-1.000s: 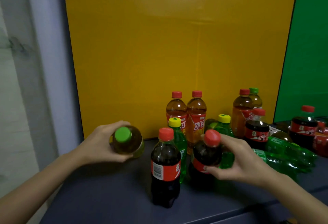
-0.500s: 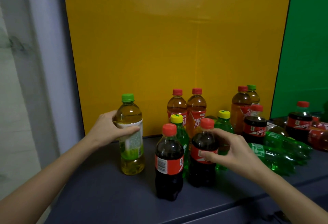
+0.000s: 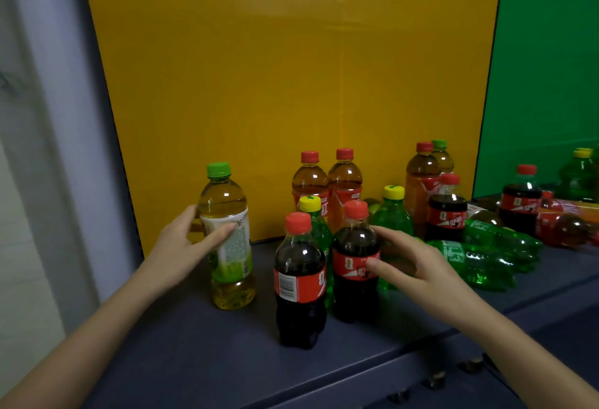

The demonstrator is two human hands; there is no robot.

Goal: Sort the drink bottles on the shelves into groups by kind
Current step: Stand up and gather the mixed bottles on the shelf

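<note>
Since both look full and heavy, I'd grip mid-label: left hand point(image 3: 181, 243) fingers wrap the green tea bottle point(image 3: 228, 236) standing far left on the shelf point(image 3: 194, 353); right hand point(image 3: 418, 266) fingers spread, touching the cola bottle point(image 3: 355, 262).

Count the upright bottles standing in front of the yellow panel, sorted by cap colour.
Red caps: 6
Yellow caps: 2
Green caps: 2
Total: 10
</note>
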